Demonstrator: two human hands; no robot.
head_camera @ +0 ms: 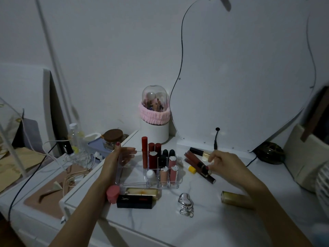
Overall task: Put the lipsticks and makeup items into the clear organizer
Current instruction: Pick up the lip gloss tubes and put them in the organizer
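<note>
The left hand (121, 155) grips the far-left wall of the clear organizer (135, 175) on the bench (204, 225); the right hand (222, 164) curls over the loose tubes (197, 163) just right of it, though whether it holds one I cannot tell. A careless sweep could roll those tubes away or topple the upright lipsticks (153, 157).

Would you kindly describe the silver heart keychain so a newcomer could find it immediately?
Start at the clear organizer on the white tabletop. Just in front of its right corner lies the keychain, apart from everything. It alone is shiny silver and heart-shaped with clips; its neighbours are tubes and boxes.
</note>
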